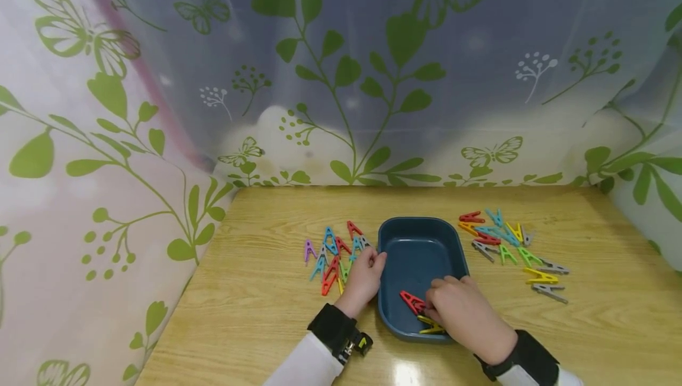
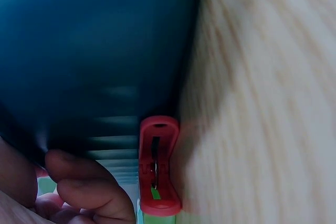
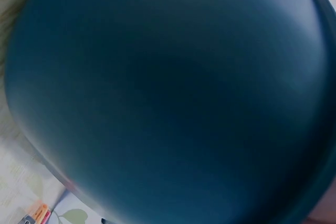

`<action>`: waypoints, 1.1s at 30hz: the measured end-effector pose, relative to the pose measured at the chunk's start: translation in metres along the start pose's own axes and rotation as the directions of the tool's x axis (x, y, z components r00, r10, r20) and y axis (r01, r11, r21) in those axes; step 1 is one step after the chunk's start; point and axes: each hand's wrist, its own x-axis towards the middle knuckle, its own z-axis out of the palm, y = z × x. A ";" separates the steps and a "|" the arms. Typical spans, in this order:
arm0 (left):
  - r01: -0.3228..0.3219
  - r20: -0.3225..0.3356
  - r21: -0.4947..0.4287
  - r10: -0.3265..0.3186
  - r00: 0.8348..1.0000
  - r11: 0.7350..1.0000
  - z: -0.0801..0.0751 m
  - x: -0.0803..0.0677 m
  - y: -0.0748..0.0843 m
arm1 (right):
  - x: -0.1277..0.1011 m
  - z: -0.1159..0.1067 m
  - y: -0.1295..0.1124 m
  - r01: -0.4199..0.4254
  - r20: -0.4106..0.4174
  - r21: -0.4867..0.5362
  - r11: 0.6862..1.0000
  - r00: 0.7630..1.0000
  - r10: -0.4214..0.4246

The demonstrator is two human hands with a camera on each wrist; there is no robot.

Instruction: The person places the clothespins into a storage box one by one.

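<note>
In the head view, the right hand [image 1: 462, 310] covers part of a yellow clothespin [image 1: 430, 325] and one end of a red clothespin [image 1: 412, 301] inside the blue tray [image 1: 421, 232], so its grip cannot be told. The left hand [image 1: 364, 276] hides some pegs in the left pile [image 1: 333, 253]. The left wrist view is blurred, its fingers [image 2: 86, 192] cut off at the bottom edge. The right wrist view shows only blurred blue tray.

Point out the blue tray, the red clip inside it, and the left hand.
blue tray [image 1: 421, 225], head view, far rim.
red clip [image 1: 412, 301], head view, middle of its body.
left hand [image 1: 364, 277], head view, back of the hand.
</note>
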 end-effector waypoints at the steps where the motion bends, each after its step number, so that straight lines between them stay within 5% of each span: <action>1: 0.000 -0.002 0.003 0.000 1.000 1.000 0.000 0.000 0.000 | 0.000 0.000 0.000 0.003 -0.003 0.001 1.000 1.000 -0.003; 33: 0.015 -0.026 0.017 -0.015 1.000 1.000 0.001 0.002 -0.001 | 0.002 -0.001 0.002 0.036 -0.045 0.032 0.999 0.998 -0.034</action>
